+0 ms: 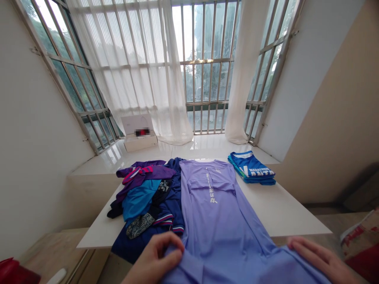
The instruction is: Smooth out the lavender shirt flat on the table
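A lavender long-sleeved shirt [220,215] lies spread over the white table, its neck end far from me and white lettering down its upper middle. At the near left, my left hand [156,256] is closed, pinching the shirt's fabric between thumb and fingers. My right hand [321,256] grips the cloth at the near right, fingers on top and thumb hidden beneath. Near the table's front edge the cloth is raised and bunched between both hands. The shirt's bottom runs out of view.
A heap of purple, blue and black clothes [142,205] is left of the shirt. Folded blue shirts [251,167] are stacked on the right of the white table [291,211]. An open white box [140,142] stands on the sill by the barred window. A red-and-tan bag [361,240] is at right.
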Available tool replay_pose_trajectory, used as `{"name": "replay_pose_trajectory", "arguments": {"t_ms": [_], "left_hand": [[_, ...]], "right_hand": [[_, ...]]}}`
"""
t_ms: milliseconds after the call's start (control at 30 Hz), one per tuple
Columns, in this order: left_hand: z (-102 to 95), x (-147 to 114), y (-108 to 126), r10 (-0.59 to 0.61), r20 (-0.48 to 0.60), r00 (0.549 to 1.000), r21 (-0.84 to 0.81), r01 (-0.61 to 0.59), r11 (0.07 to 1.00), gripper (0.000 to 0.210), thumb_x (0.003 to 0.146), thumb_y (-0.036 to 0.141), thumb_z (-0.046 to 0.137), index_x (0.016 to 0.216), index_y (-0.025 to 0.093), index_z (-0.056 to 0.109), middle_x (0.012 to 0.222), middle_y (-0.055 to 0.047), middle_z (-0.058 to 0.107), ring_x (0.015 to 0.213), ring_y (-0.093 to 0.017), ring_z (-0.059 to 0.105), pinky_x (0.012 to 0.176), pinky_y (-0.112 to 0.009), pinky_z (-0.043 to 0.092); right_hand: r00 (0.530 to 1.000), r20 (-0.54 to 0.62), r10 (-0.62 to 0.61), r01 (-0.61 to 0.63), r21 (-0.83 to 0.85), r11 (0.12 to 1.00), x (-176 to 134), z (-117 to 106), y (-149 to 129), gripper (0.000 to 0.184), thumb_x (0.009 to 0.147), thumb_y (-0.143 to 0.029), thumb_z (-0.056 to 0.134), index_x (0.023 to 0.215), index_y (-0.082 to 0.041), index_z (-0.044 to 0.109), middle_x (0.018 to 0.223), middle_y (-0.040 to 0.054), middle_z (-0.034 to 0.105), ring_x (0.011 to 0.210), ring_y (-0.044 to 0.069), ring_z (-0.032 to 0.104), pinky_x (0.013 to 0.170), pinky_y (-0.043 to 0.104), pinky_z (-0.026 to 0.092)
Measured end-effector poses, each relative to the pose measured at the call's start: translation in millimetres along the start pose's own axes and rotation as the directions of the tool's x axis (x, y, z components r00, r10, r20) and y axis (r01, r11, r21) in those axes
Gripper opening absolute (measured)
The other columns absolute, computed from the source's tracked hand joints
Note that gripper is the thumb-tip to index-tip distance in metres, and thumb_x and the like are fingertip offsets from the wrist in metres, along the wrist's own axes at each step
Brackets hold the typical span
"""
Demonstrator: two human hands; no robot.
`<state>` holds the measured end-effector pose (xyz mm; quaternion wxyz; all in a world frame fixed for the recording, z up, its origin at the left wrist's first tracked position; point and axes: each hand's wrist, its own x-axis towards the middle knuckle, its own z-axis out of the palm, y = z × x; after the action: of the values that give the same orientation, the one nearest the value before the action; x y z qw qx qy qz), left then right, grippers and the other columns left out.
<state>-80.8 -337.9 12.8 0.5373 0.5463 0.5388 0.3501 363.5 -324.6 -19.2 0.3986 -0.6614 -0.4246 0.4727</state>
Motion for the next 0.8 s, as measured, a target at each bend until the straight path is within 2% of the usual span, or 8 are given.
{"name": "replay_pose_trajectory", "arguments": {"t_ms": [67, 167, 300, 467, 533, 633, 700, 800], "left_hand": [[-8.7, 41.7, 25.7, -0.034, 0.003, 0.999, -0.184, 0.034, 0.982, 0.040, 0.075, 0.047, 0.075, 0.098, 0.015, 0.069, 0.089, -0.004, 0.070, 0.075, -0.016, 0.063, 0.064, -0.022, 0.048], [-16.9, 105.2, 42.8, -0.079, 0.069, 0.994, -0.402, 0.100, 0.910, 0.039, 0.086, 0.041, 0.066, 0.110, 0.011, 0.063, 0.098, -0.010, 0.069, 0.082, -0.018, 0.067, 0.074, -0.027, 0.053], [-27.2, 153.9, 30.8, -0.144, -0.016, 0.989, -0.452, 0.121, 0.884, 0.039, 0.085, 0.038, 0.070, 0.109, 0.012, 0.054, 0.110, -0.016, 0.065, 0.090, -0.020, 0.070, 0.088, -0.035, 0.054], [-39.5, 175.4, 18.2, 0.088, -0.074, 0.993, 0.037, -0.085, 0.996, 0.043, 0.074, 0.034, 0.077, 0.108, 0.012, 0.062, 0.096, -0.010, 0.069, 0.086, -0.022, 0.066, 0.084, -0.037, 0.053], [-42.9, 184.7, 21.3, 0.231, -0.025, 0.973, 0.301, -0.213, 0.929, 0.033, 0.074, 0.029, 0.073, 0.103, 0.014, 0.067, 0.098, -0.009, 0.070, 0.091, -0.023, 0.064, 0.088, -0.036, 0.050], [-46.0, 200.9, 28.5, 0.344, 0.121, 0.931, 0.600, -0.345, 0.722, 0.029, 0.073, 0.022, 0.068, 0.102, 0.018, 0.072, 0.103, -0.008, 0.071, 0.098, -0.025, 0.062, 0.092, -0.034, 0.045], [-47.5, 211.4, 31.7, 0.315, 0.240, 0.918, 0.678, -0.391, 0.623, 0.029, 0.071, 0.020, 0.068, 0.100, 0.019, 0.074, 0.100, -0.006, 0.073, 0.095, -0.025, 0.063, 0.088, -0.031, 0.045], [-50.6, 224.2, 32.1, 0.239, 0.308, 0.921, 0.711, -0.390, 0.585, 0.025, 0.070, 0.024, 0.070, 0.095, 0.019, 0.075, 0.090, -0.004, 0.073, 0.083, -0.022, 0.064, 0.076, -0.025, 0.045]], "right_hand": [[1.000, 0.022, -0.007, 0.003, 0.186, 0.982, 35.3, 11.5, -37.0, 0.039, 0.064, -0.056, 0.076, 0.087, -0.024, 0.076, 0.101, 0.0117, 0.076, 0.093, 0.031, 0.071, 0.072, 0.032, 0.059], [0.994, 0.094, 0.052, -0.083, 0.372, 0.925, 86.1, 33.5, -69.8, 0.039, 0.069, -0.046, 0.076, 0.097, -0.020, 0.071, 0.090, 0.0097, 0.075, 0.071, 0.021, 0.071, 0.056, 0.027, 0.057], [0.988, 0.115, 0.101, -0.143, 0.470, 0.871, 127.4, 53.1, -62.0, 0.040, 0.072, -0.044, 0.076, 0.100, -0.022, 0.058, 0.094, 0.0116, 0.075, 0.078, 0.021, 0.073, 0.066, 0.028, 0.059], [0.996, -0.002, -0.090, 0.090, 0.043, 0.995, 152.6, 56.3, -36.2, 0.047, 0.065, -0.049, 0.078, 0.100, -0.021, 0.064, 0.101, 0.0103, 0.073, 0.069, 0.021, 0.070, 0.053, 0.030, 0.053], [0.965, -0.008, -0.262, 0.256, -0.185, 0.949, 162.5, 56.4, -36.7, 0.043, 0.066, -0.052, 0.073, 0.094, -0.021, 0.069, 0.096, 0.0082, 0.074, 0.069, 0.021, 0.068, 0.057, 0.031, 0.052], [0.876, 0.025, -0.481, 0.456, -0.364, 0.812, 176.7, 58.0, -46.4, 0.038, 0.067, -0.052, 0.071, 0.090, -0.023, 0.074, 0.095, 0.0062, 0.074, 0.073, 0.021, 0.065, 0.074, 0.036, 0.053], [0.836, 0.121, -0.536, 0.535, -0.400, 0.744, 184.5, 59.0, -53.7, 0.037, 0.069, -0.053, 0.070, 0.092, -0.024, 0.075, 0.096, 0.0061, 0.073, 0.073, 0.022, 0.063, 0.077, 0.037, 0.052], [0.809, 0.277, -0.519, 0.587, -0.440, 0.680, 193.9, 58.2, -59.8, 0.036, 0.074, -0.052, 0.068, 0.094, -0.024, 0.076, 0.096, 0.0066, 0.072, 0.079, 0.023, 0.063, 0.079, 0.036, 0.050]]}}
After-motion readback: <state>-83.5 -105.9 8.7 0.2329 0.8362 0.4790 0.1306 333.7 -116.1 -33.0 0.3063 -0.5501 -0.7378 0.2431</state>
